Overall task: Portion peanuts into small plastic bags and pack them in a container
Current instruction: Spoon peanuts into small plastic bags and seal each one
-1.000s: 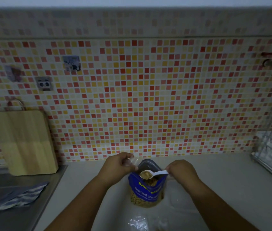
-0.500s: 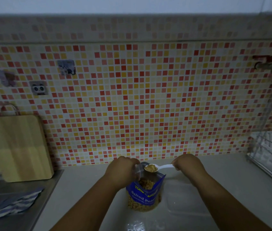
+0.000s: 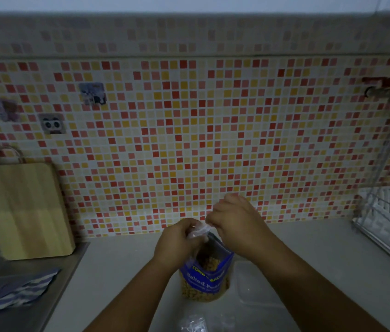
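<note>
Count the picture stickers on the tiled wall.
3. The upper sticker is rightmost; the left sticker is nearest the frame's edge; the panda sticker sits lowest, between them. More may lie outside view.

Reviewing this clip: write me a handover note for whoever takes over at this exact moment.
Left grip pinches a small clear plastic bag above the blue salted-peanut pouch, which stands open on the grey counter.
Right grip is curled at the bag's mouth; what it holds is hidden.
Clear rectangular plastic container sits right of the pouch; no filled bag shows in it.
Spare clear bags lie nearest the camera.
Left: fill, close and pack the bags.
</note>
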